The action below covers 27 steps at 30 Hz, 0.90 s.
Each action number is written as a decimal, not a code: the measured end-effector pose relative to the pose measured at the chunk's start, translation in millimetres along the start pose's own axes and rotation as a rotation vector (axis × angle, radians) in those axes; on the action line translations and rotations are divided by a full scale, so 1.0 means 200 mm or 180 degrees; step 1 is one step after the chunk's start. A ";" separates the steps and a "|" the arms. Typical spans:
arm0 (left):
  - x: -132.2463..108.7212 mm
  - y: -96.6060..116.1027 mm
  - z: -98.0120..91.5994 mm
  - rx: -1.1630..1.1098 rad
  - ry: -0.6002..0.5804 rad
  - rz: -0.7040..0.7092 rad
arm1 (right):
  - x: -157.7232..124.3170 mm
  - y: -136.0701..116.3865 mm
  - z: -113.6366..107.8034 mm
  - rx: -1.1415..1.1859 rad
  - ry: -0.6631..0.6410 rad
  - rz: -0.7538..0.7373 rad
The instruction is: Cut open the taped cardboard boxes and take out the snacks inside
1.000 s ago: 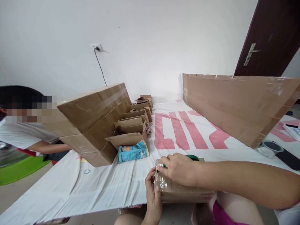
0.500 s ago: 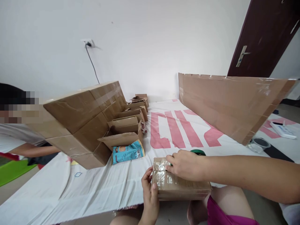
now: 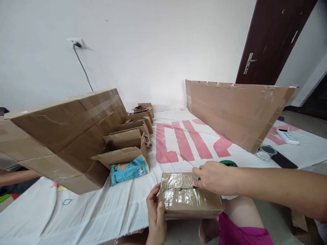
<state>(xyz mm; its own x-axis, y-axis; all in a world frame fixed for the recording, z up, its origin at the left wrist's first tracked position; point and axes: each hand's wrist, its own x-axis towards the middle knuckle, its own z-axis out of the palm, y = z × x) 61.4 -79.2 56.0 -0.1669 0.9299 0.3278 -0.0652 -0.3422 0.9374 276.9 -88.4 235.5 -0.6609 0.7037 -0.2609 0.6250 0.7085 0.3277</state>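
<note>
A small taped cardboard box (image 3: 190, 202) rests at the near edge of the cloth-covered table, clear tape shining on its top. My left hand (image 3: 156, 209) grips its left end, thumb on the near side and fingers round the far corner. Over the top seam, my right hand (image 3: 213, 175) is closed on what look like green-handled scissors (image 3: 228, 163). A green loop shows behind the hand and a bit of green at the fingertips; the blades are hidden. Left of the seam, the tape shows a slit.
Stacked cardboard boxes (image 3: 68, 136) stand at left, beside a row of open boxes (image 3: 122, 154). A blue snack packet (image 3: 129, 171) leans there. A cardboard panel (image 3: 230, 112) stands at right, near a tape roll (image 3: 267, 152), a black phone-like slab (image 3: 284, 160) and a white device (image 3: 287, 136). Another person's arm (image 3: 20, 177) shows at far left.
My right hand has moved right along the box's top seam with the green-handled scissors, uncovering more tape. My left hand keeps its hold. The view has turned right.
</note>
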 end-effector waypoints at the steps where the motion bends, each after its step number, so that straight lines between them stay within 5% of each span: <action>1: 0.00 0.00 0.00 0.0025 -0.0020 -0.0001 | -0.02 0.01 0.02 0.0012 -0.0012 0.0032; 7: 0.00 -0.01 -0.01 0.0082 -0.0012 -0.0043 | -0.18 0.05 0.11 0.0062 0.0166 0.0213; 18: 0.00 -0.03 -0.01 0.0006 -0.0032 -0.0029 | -0.37 0.12 0.09 0.0517 -0.0084 0.0604; 27: -0.01 -0.03 -0.03 0.0303 -0.0083 -0.0075 | -0.45 0.12 0.27 0.2411 -0.0064 0.0944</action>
<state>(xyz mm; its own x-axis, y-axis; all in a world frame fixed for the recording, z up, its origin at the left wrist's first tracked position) 55.4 -80.2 49.5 -0.1406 0.9411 0.3074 0.0251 -0.3070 0.9514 374.0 -130.5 217.6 -0.4205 0.8635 -0.2783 0.8892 0.3313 -0.3155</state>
